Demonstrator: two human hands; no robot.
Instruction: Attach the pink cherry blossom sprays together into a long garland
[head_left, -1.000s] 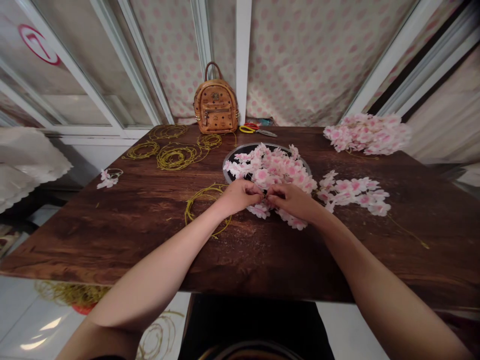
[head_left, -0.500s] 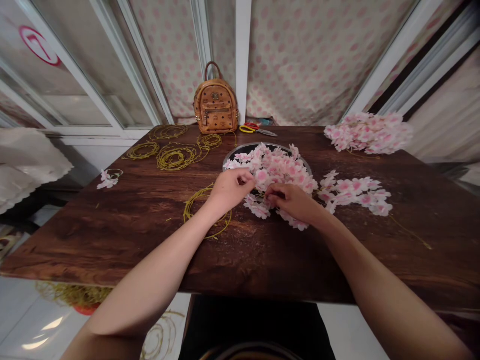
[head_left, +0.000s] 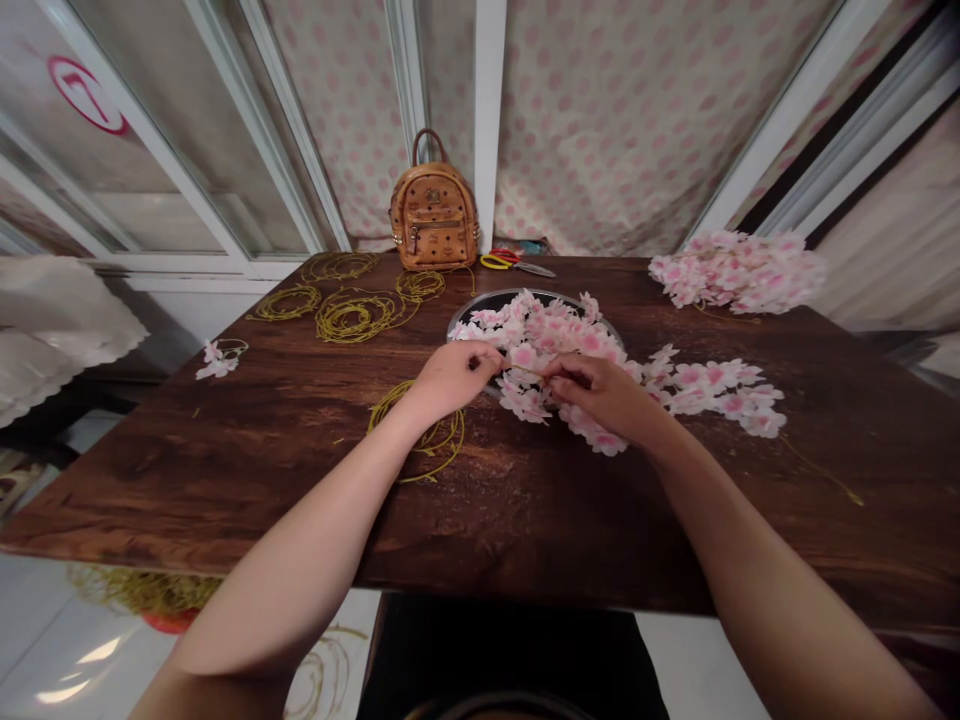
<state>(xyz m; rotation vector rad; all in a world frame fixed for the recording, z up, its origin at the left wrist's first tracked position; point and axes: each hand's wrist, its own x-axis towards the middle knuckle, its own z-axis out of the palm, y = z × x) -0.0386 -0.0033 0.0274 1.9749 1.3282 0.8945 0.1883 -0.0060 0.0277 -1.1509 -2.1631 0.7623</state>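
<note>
My left hand (head_left: pixel 456 378) and my right hand (head_left: pixel 600 395) hover over a heap of pink-and-white artificial blossoms (head_left: pixel 547 340) that fills a dark round tray (head_left: pixel 491 297). A thin gold wire (head_left: pixel 527 371) runs between them, pinched in my right fingers and reaching my left fingertips. My left wrist passes just above a loose gold wire coil (head_left: pixel 427 430) on the wooden table (head_left: pixel 525 500). A spray of blossoms (head_left: pixel 720 392) lies to the right of my right hand. The tray's near rim is hidden by flowers and my hands.
Several gold wire coils (head_left: pixel 360 312) lie at the table's far left, and a small blossom sprig (head_left: pixel 217 362) sits near its left edge. A blossom bunch (head_left: pixel 735 270), yellow-handled scissors (head_left: pixel 514 263) and a tan backpack (head_left: pixel 433 215) stand along the far edge.
My hands have drawn apart and moved slightly up the picture, toward the tray. The thin wire now shows between them. The blossoms near my fingers have shifted a little.
</note>
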